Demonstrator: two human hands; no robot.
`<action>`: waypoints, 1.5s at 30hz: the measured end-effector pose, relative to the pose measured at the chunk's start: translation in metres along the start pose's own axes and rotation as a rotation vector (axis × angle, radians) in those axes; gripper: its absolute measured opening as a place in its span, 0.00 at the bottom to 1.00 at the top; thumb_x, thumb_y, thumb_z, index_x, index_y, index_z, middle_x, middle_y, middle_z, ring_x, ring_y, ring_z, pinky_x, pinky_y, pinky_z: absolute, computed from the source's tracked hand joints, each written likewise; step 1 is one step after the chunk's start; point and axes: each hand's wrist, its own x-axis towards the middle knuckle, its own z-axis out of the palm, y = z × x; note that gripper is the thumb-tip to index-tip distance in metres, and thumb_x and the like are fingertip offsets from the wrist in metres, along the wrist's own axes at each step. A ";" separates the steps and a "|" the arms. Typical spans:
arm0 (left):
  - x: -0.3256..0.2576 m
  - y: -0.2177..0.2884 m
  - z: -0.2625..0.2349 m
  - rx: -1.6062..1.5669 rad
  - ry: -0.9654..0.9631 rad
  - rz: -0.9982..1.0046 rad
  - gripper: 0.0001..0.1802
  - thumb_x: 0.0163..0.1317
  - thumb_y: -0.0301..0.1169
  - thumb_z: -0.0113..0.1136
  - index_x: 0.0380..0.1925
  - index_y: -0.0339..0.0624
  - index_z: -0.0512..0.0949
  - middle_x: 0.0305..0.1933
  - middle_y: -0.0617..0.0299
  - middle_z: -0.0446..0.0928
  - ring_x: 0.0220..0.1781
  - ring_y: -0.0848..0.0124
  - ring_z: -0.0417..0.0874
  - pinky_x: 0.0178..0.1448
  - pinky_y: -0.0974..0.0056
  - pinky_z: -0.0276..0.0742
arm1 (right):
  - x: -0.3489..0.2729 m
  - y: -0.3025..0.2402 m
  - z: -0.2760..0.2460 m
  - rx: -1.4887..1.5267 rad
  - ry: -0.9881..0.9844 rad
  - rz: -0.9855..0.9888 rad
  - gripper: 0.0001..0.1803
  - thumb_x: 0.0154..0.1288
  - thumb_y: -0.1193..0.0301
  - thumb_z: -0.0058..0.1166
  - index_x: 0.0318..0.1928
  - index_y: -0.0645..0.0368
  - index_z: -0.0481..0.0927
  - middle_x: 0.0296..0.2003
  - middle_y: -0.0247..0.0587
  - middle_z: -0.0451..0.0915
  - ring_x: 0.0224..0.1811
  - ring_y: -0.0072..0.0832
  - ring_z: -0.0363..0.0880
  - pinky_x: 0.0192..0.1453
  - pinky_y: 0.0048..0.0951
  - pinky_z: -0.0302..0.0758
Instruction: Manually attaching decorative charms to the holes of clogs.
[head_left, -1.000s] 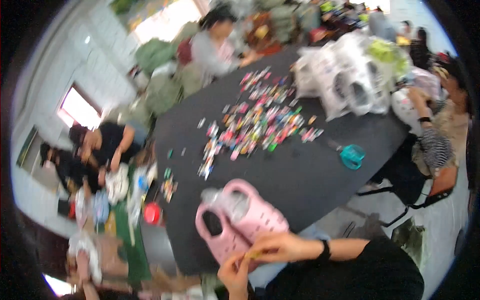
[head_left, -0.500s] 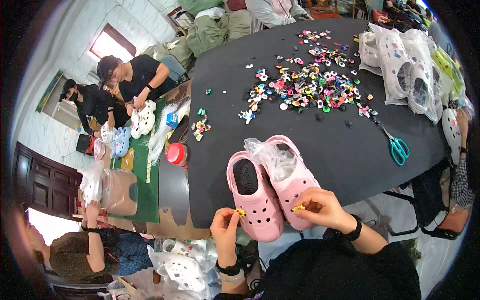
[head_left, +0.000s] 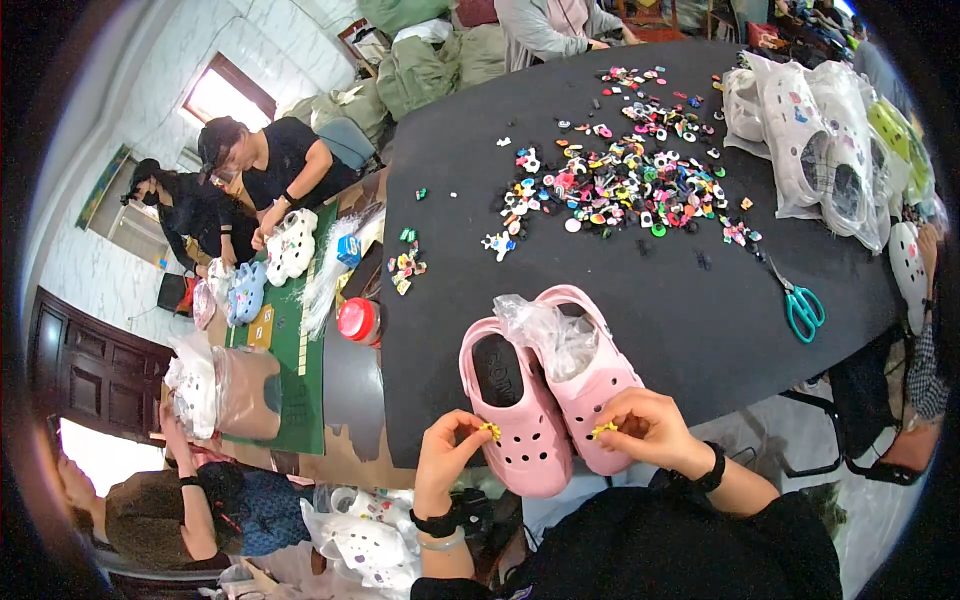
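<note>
A pair of pink clogs (head_left: pixel 527 445) stands at the table's near edge, toes toward me. The right clog has a clear plastic bag (head_left: pixel 550 335) stuffed in its opening; the left one shows its black insole (head_left: pixel 498 368). My left hand (head_left: pixel 450 455) pinches a small yellow shoe charm (head_left: pixel 490 431) at the left clog's outer side. Another yellow shoe charm (head_left: pixel 604 430) is between the thumb and finger of my right hand (head_left: pixel 650 432), over the right clog's upper. Holes in both uppers are visible near the charms.
A large heap of colourful shoe charms (head_left: pixel 640 185) covers the black table's (head_left: pixel 450 140) far middle. Teal-handled scissors (head_left: pixel 803 312) lie at right, below bagged white clogs (head_left: pixel 800 140). A red-lidded jar (head_left: pixel 357 320) stands left. Co-workers (head_left: pixel 265 165) handle clogs at the green-topped table (head_left: pixel 300 395).
Both hands keep their pinch on the yellow charms. My left hand's charm sits slightly closer to the left clog. The whole view has shifted a little.
</note>
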 end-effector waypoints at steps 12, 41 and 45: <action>0.051 0.084 -0.015 0.968 -0.518 0.809 0.17 0.45 0.34 0.73 0.32 0.39 0.79 0.38 0.51 0.78 0.47 0.52 0.77 0.53 0.54 0.71 | -0.003 0.006 0.000 -0.092 -0.091 -0.065 0.10 0.62 0.72 0.63 0.44 0.58 0.83 0.42 0.33 0.81 0.40 0.19 0.78 0.42 0.22 0.75; 0.029 0.110 0.021 1.078 -0.622 0.758 0.06 0.48 0.26 0.58 0.27 0.37 0.73 0.25 0.47 0.71 0.29 0.47 0.73 0.32 0.49 0.67 | -0.010 -0.003 0.001 0.083 -0.026 -0.125 0.11 0.69 0.64 0.58 0.45 0.56 0.84 0.35 0.37 0.84 0.35 0.21 0.79 0.39 0.24 0.76; 0.004 0.094 0.032 1.164 -0.272 0.813 0.23 0.58 0.22 0.51 0.55 0.34 0.72 0.38 0.42 0.76 0.40 0.44 0.76 0.44 0.48 0.72 | -0.005 0.015 -0.036 -0.087 0.075 -0.001 0.20 0.66 0.77 0.58 0.58 0.62 0.74 0.47 0.34 0.81 0.48 0.19 0.78 0.53 0.24 0.76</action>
